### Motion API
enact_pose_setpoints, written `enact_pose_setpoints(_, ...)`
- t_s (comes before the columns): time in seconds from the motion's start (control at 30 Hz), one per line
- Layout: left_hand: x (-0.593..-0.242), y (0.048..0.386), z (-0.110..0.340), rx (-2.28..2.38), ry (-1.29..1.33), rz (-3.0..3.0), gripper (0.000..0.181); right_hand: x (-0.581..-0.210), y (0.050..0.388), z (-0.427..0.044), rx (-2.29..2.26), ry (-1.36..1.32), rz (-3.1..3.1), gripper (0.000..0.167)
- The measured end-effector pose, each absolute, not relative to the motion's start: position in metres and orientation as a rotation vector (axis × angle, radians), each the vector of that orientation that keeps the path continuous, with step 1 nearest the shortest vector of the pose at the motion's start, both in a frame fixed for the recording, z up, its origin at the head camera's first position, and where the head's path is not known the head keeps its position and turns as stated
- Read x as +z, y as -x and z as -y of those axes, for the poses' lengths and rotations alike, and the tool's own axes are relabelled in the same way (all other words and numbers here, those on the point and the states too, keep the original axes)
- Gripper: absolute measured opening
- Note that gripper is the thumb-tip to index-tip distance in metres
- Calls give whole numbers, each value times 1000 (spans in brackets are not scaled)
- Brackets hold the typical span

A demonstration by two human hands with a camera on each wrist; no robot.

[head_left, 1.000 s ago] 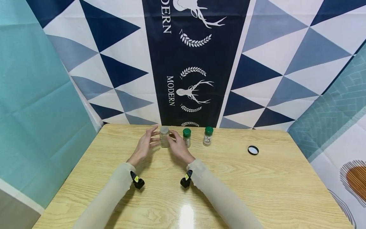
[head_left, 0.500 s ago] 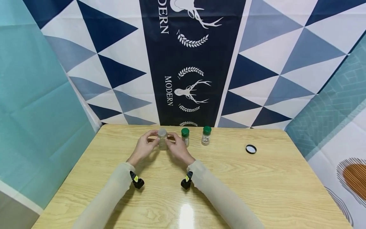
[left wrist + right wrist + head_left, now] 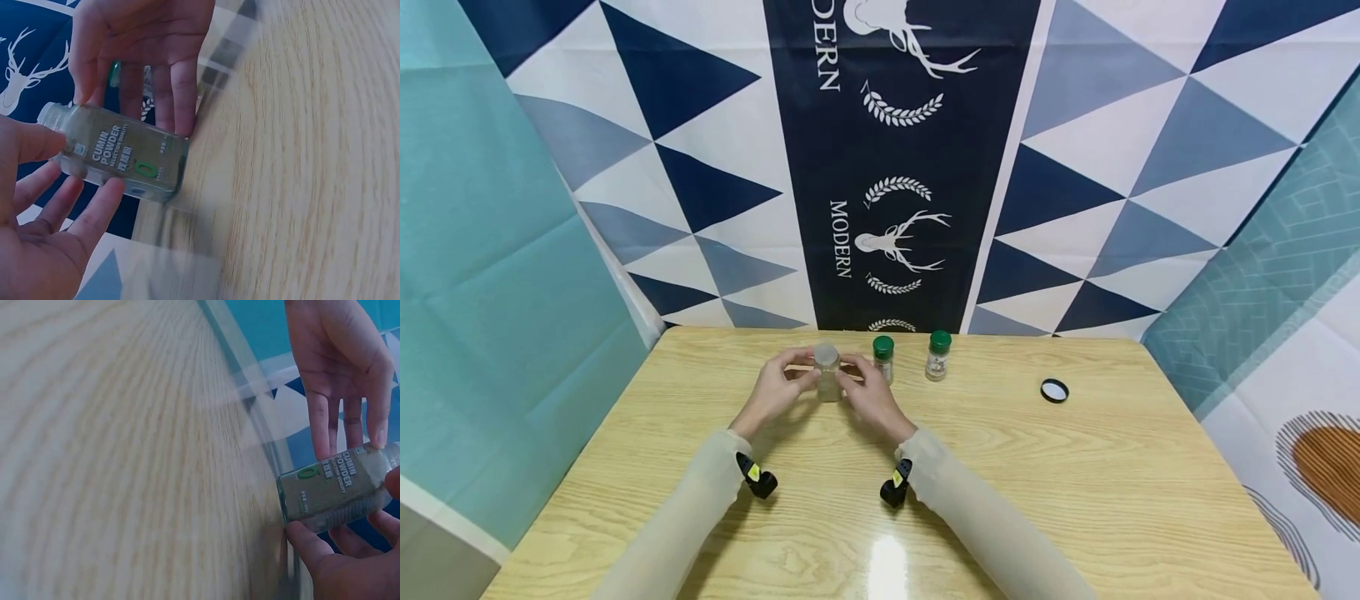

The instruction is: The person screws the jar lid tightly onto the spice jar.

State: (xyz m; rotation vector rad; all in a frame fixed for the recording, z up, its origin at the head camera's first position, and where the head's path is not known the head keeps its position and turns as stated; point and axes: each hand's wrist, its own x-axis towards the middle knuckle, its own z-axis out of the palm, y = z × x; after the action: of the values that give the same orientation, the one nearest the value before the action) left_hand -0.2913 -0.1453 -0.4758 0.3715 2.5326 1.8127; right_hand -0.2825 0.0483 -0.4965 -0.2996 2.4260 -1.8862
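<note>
A clear glass jar of cumin powder (image 3: 828, 385) stands upright between my two hands, its label readable in both wrist views. My left hand (image 3: 773, 393) holds it from the left with thumb and fingertips, the thumb near the neck (image 3: 55, 119). From the right, my right hand (image 3: 872, 400) pinches the same jar between thumb and fingers. In the right wrist view the jar (image 3: 337, 487) has fingertips on opposite sides. Whether its base touches the table cannot be told. Just behind my right hand is a green-capped spice bottle (image 3: 883, 347), partly hidden.
Another green-capped bottle (image 3: 937, 358) stands farther right on the wooden table (image 3: 1000, 483). A round black-rimmed piece with a white middle (image 3: 1055, 391) lies to the right of it. Patterned cloth (image 3: 891, 167) hangs behind the table's back edge.
My left fingers, earlier spread beside the jar, have closed in and now hold it along with the right hand. The jar has come a little toward me.
</note>
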Motion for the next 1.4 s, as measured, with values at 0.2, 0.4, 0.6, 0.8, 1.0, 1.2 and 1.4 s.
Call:
enact_pose_setpoints(0.2,-471,285,151,1746,-367,-2539,44,-500,276,-51,-1897,329,-2399,41)
enact_pose_setpoints(0.4,-473,280,154,1778,-384,-2480,40,-501,271,-56,-1887,356,-2391,37)
enact_pose_setpoints(0.6,-473,275,152,1823,-346,-2390,39,-502,265,-62,-1912,355,-2315,41)
enact_pose_setpoints(0.8,-474,270,150,1852,-330,-2327,37,-502,259,-69,-1893,342,-2286,40)
enact_pose_setpoints(1.0,-474,264,145,1882,-327,-2261,38,-500,251,-78,-1890,358,-2261,43)
enact_pose_setpoints(1.2,-473,260,138,1907,-329,-2222,39,-498,245,-87,-1889,349,-2256,40)
enact_pose_setpoints(1.4,-473,257,133,1930,-361,-2162,38,-496,241,-93,-1914,375,-2237,39)
